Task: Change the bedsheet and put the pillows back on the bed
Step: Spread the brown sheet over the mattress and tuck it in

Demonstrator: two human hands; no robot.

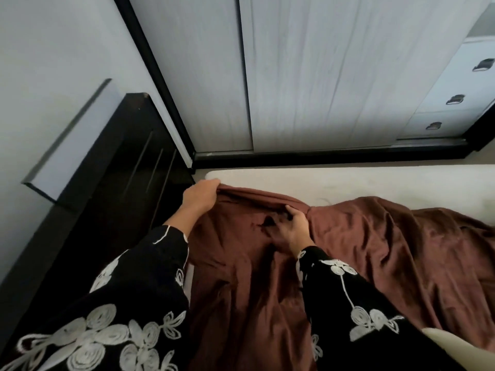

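We are leaning over the bed, our left hand point(201, 195) clutching the hem of the brown bedsheet point(375, 250) at the mattress's point(348, 180) far left corner, beside the dark headboard point(107, 183). Our right hand point(297, 228) is lying on the sheet nearby, further right; whether it is pressing or pinching, we cannot tell. The sheet is lying bunched short of the bare far edge, and the left hand is nearer the corner.

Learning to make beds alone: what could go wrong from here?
The left hand grips the sheet edge at the mattress corner; untucked, it could slip off.
The right hand rests on the sheet and may pin it against the pull.
The far mattress strip is bare; the bunched sheet may end crooked.
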